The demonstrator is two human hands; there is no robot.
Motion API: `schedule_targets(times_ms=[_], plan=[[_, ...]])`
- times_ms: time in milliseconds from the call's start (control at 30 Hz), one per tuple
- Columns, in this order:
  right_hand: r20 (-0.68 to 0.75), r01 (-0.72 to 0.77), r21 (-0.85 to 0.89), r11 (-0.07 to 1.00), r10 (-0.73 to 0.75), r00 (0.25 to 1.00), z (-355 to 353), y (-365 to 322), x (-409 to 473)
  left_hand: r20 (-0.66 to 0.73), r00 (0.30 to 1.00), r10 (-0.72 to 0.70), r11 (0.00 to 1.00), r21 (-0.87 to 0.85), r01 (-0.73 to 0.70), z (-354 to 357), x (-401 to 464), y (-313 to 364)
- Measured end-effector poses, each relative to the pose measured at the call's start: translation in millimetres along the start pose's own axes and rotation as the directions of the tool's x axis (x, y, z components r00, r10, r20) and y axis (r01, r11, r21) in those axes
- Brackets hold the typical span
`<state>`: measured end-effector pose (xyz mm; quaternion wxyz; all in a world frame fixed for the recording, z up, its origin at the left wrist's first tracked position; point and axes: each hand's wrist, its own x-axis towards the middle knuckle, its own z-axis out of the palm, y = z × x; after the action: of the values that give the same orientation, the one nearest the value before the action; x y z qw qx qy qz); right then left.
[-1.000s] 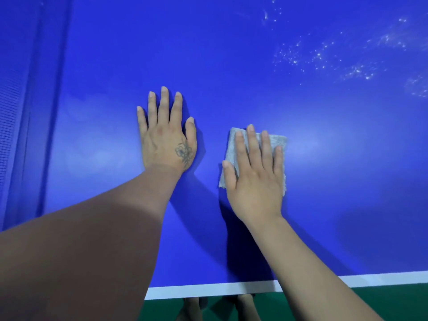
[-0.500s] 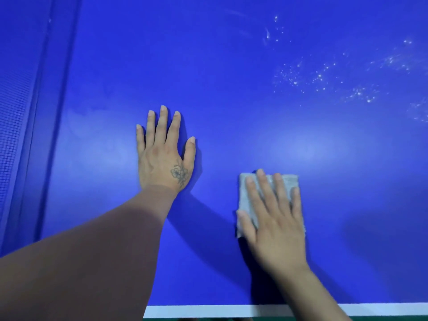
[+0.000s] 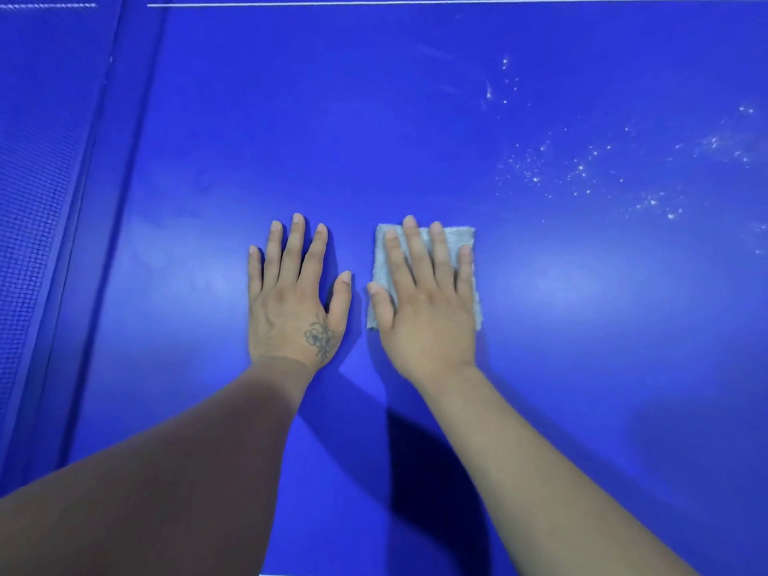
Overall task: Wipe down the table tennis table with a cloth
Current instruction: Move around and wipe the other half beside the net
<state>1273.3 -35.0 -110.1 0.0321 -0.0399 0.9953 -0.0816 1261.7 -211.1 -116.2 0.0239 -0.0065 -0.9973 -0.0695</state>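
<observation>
1. The right hand (image 3: pixel 428 309) lay flat and palm down, its fingers straight and slightly apart, pressing on a folded grey cloth (image 3: pixel 465 247).
2. The cloth sat directly under that hand's fingers and palm, touching the blue table tennis table (image 3: pixel 332 130). Its far edge showed just beyond the fingertips, level with the tip of the middle finger.
3. A strip of the cloth showed on the little-finger side of the right hand, and a narrower strip showed between the thumb and the index finger, where the near corner peeked out beside the thumb.
4. The left hand (image 3: pixel 293 301) rested palm down on the bare table, just beside the right hand on its thumb side. Its fingers were straight and spread, the thumb angled out toward the cloth but not touching it.
5. A small flower tattoo (image 3: pixel 319 335) sat on the back of the left hand near the thumb base.
6. Beyond the right hand and off to its little-finger side, well apart from the cloth, a scatter of white specks (image 3: pixel 590 168) lay on the table.
7. Off to the little-finger side of the left hand, well apart from it, the net (image 3: pixel 37 193) ran away from the person.
8. A thin white line (image 3: pixel 415 2) crossed the table far beyond both sets of fingertips.
</observation>
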Motion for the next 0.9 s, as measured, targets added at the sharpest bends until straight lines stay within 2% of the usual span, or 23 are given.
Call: schedule_targets(times_ms=[100, 200, 367, 500, 567, 733, 900], plan=[[0.027, 0.075, 0.024, 0.997, -0.076, 0.997, -1.1, 0.9, -37.6, -0.003, 1.000, 0.002, 1.000, 0.000, -0.002, -0.5, -0.4, 0.0], [0.029, 0.065, 0.031, 0.997, -0.066, 0.997, -2.9, 18.9, -67.6, 0.007, 1.000, -0.001, 1.000, 0.010, 0.001, -1.3, -0.7, 0.0], [-0.002, -0.107, -0.006, 0.994, 0.107, 0.994, -13.4, 73.5, -76.5, 0.011, 1.000, 0.003, 1.000, 0.006, -0.003, -0.7, 0.3, -1.5], [-0.010, -0.297, 0.034, 0.954, 0.297, 0.955, -17.4, 92.2, -26.4, 0.012, 1.000, 0.003, 1.000, 0.003, -0.003, -0.5, -0.4, -1.1], [-0.028, -0.321, 0.048, 0.946, 0.323, 0.946, -16.7, 90.7, 12.0, 0.005, 1.000, 0.002, 1.000, 0.007, -0.002, -1.3, -0.3, -0.7], [-0.046, -0.242, 0.033, 0.970, 0.244, 0.969, -11.3, 53.6, 80.6, -0.009, 1.000, 0.004, 1.000, 0.007, -0.004, -0.1, -1.3, -0.7], [-0.068, -0.050, -0.019, 0.999, 0.048, 0.997, -2.3, 6.0, 55.5, -0.019, 1.000, 0.012, 1.000, -0.014, -0.012, -0.7, 0.0, -2.0]])
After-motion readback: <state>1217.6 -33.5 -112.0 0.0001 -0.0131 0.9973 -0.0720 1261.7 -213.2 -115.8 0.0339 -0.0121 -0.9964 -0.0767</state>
